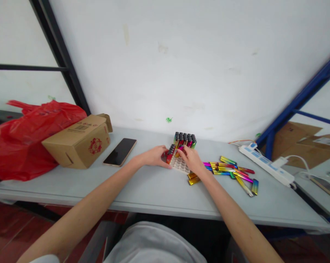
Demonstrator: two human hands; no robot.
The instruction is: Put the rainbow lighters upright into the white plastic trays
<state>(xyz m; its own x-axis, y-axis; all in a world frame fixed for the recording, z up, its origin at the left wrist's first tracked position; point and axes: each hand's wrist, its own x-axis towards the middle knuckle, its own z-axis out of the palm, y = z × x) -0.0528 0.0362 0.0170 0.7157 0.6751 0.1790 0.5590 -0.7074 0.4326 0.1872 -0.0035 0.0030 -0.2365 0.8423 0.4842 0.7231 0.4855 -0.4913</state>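
Half curled, the left hand (155, 156) is cupping the left edge of the white honeycomb tray (181, 167), its hold not showing clearly. The right hand (191, 157) is pinching a magenta piece (180, 148). Pieces are apparently being stood in cells; seating this one is likely calling for upright alignment. Loose metallic pieces (230, 170) are lying rightward.

Room between phone (120, 151) and left hand (155, 156); lighter pile (227, 168), 1 power strip (267, 165) obstruct right side.

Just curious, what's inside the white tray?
The tray holds upright, dark-topped lighters at its back and left; white holes show in front. The right hand covers part, hiding what's there.
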